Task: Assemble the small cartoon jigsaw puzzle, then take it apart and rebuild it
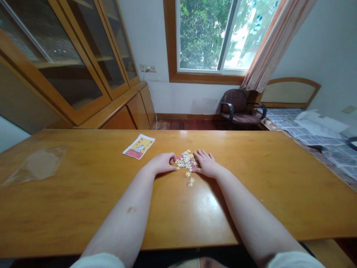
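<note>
A small heap of jigsaw puzzle pieces [186,160], mostly pale with some yellow and pink, lies on the wooden table [178,212]. Several loose pieces [190,182] trail from the heap toward me. At the heap's left edge is my left hand [164,163], its fingers curved and thumb apart, with nothing seen in its grasp. My right hand [206,163] rests at the right edge, fingers spread and touching the outer pieces. Beyond my left hand lies a picture card [138,146] in yellow and red, showing a pale animal figure.
A clear plastic bag [39,163] lies flat at the table's left. Past the far edge stand a glass-fronted wooden cabinet [92,85] on the left and a dark office chair [240,106] below the window. A bed [312,123] is off to the right.
</note>
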A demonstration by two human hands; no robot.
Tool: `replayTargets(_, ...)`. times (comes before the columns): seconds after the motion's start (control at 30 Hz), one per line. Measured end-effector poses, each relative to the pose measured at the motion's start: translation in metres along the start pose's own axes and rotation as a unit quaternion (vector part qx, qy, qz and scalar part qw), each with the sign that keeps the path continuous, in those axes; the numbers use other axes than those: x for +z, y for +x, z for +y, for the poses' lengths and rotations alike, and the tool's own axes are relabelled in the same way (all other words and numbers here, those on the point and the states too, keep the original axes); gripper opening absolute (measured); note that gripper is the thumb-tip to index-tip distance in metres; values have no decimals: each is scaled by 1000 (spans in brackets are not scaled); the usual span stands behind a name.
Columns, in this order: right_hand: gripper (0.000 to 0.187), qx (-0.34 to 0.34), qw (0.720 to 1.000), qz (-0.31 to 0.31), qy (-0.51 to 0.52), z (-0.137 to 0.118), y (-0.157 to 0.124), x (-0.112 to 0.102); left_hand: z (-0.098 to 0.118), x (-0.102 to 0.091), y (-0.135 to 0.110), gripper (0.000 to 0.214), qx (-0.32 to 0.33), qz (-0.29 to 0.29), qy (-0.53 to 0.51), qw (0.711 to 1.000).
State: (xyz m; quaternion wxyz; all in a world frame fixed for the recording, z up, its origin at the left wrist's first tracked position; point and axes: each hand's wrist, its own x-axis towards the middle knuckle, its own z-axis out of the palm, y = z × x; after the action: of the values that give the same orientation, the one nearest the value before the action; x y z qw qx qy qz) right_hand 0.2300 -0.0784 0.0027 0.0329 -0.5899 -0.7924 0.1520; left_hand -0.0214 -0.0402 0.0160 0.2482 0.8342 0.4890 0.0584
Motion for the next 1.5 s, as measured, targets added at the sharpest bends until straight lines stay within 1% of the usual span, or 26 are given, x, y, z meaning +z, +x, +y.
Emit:
replayTargets(0.07,96,3,1000,-19,4,1,1,3,-1,4,2,32,16,10,-3,1000)
replayTargets(0.17,92,-14,999,-29,9,3,4,4,3,10,7,26,40,45,9,998)
replayTargets(0.3,83,-21,1000,-18,-1,3,6,3,8,16,13,23,30,96,6,995)
replayTargets(0.37,78,-20,1000,-11,-6,3,7,3,8,17,15,23,27,109,0,994)
replayTargets(0.47,77,-15,1000,-2,-4,3,8,2,5,17,16,27,37,115,-15,993)
replayTargets(0.53,78,-14,1000,10,-1,3,9,3,1,17,16,38,57,124,-13,990)
replayTargets(0.63,80,-39,999,23,0,1,12,5,-2,20,16,71,71,128,20,989)
replayTargets(0.7,81,-62,998,24,-3,-2,14,8,-2,22,18,87,64,102,47,992)
replayTargets(0.77,80,-66,997,27,-7,-6,16,11,0,25,19,91,57,72,67,994)
replayTargets(0.83,76,-55,998,38,-9,-9,19,14,3,26,20,89,50,56,80,994)
replayTargets(0.93,71,-38,998,53,-9,-11,21,16,8,29,22,82,42,55,95,993)
replayTargets(1.03,68,-20,998,56,-7,-11,24,16,11,33,25,74,34,67,106,992)
replayTargets(1.17,66,-3,998,59,8,-10,26,15,15,35,27,69,24,80,104,991)
replayTargets(1.27,65,2,997,73,28,-8,27,15,14,32,26,69,23,86,83,993)
replayTargets(1.37,61,10,994,97,59,-2,27,14,11,28,24,67,34,111,56,992)
replayTargets(1.43,56,5,990,121,75,3,27,13,8,24,22,56,51,135,48,988)
replayTargets(1.5,49,-11,984,158,87,9,26,11,7,21,19,41,78,152,51,984)
